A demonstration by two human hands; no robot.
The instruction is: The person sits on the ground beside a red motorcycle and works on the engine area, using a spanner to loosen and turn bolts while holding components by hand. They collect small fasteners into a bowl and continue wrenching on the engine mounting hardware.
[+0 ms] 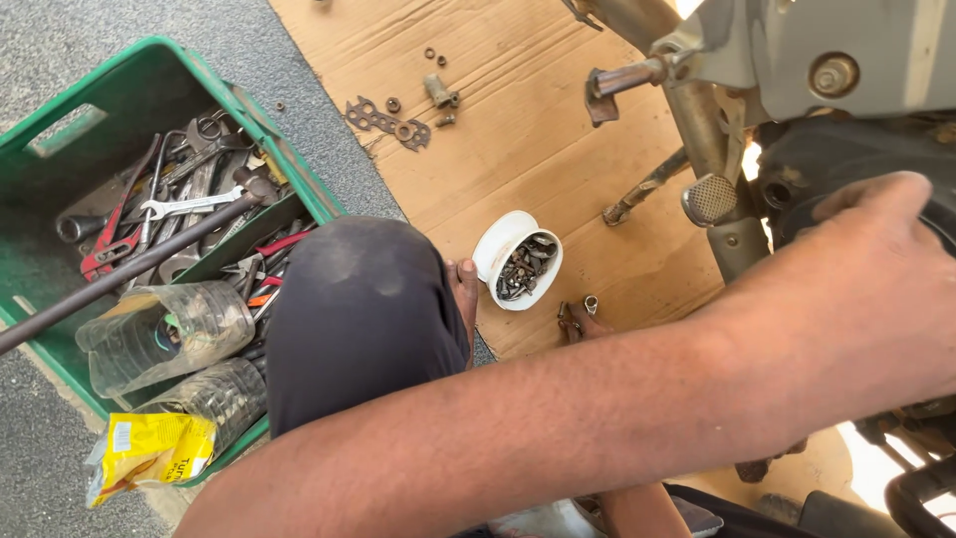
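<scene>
My left hand [876, 289] lay flat on the black part [856, 149] of the motorbike, fingers spread over it, not clenched; whether they gripped an edge I could not tell. My right hand was out of view. My forearm crossed above my knee [363, 309]. On the cardboard [518, 130] just beside my foot lay a white tub [518, 261] of bolts, tipped on its side. The green crate [149, 90] of spanners stood to the left, near the knee.

Left forearm [558, 408] extended across, fingers [876, 194] curled
</scene>
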